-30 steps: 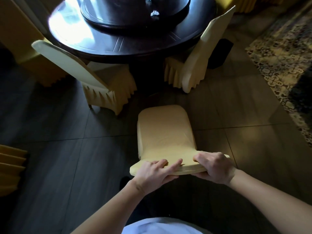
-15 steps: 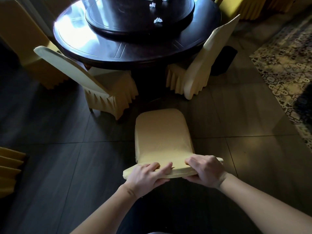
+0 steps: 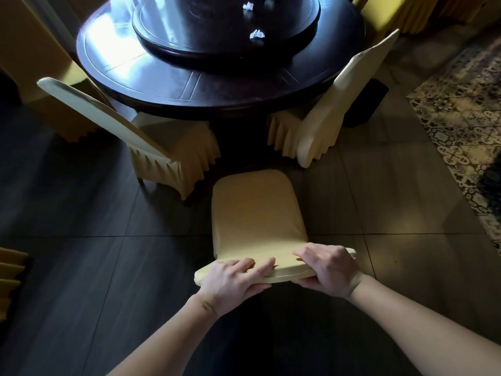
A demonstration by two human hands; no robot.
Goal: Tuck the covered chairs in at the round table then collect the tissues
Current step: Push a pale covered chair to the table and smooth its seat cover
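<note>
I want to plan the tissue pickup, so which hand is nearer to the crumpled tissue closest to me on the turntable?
Right, by a little. The right hand grips the chair back almost straight below the tissue; the left hand grips it further to the left.

Round table [image 3: 189, 85] far edge cut off at top; tissues [image 3: 257, 34] too small to detail.

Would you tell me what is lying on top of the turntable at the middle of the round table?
Crumpled white tissues lie on the turntable: one near its front edge, another further back. Its far side is cut off by the frame, so more may lie there.
</note>
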